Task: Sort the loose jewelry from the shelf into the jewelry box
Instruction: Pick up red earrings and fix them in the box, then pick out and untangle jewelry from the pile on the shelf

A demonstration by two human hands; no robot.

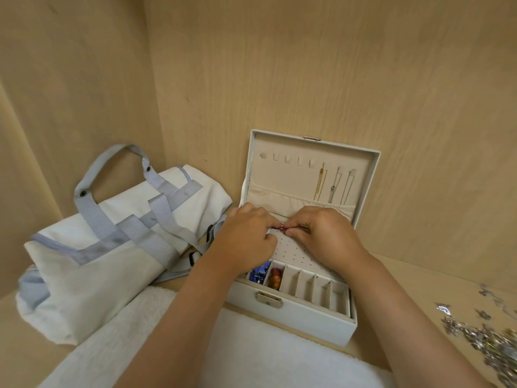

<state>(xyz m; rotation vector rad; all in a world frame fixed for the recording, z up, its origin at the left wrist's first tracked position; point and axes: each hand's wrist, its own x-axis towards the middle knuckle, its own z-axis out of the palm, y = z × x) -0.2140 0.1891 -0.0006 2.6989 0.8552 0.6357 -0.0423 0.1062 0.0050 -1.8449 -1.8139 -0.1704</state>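
1. The jewelry box (293,317) is pale grey. It stands open on the wooden shelf (447,281), and its lid (279,169) is tipped back against the rear wall.
2. Lid lining: there is a row of small hooks along the top and a fabric pocket (279,198) along the bottom. Three chains hang from the right-hand hooks into the pocket: a gold chain (320,184), a silver chain (334,189) and a thin pale chain (348,186).
3. Tray, front row of narrow slots: the leftmost slot holds blue pieces (258,274), and the next holds an amber-red piece (275,277). The slots to the right show bare beige lining.
4. Behind the slots lies a dotted panel (293,252), partly covered by the hands.
5. The left hand (249,233) and the right hand (324,236) meet over the back of the tray with their fingers curled. The fingertips of both pinch a small red and silver piece (283,226) just above the dotted panel.
6. The loose jewelry (481,340) is a silvery heap on the shelf, to the right of the box and well apart from it. It is blurred.
7. A metal latch (268,299) sits on the front wall of the box. It is too small to tell whether it carries any marking.
8. Left of the box lies a white bag (112,242) with grey-blue straps. A white fluffy cloth (251,354) lies in front of the box.
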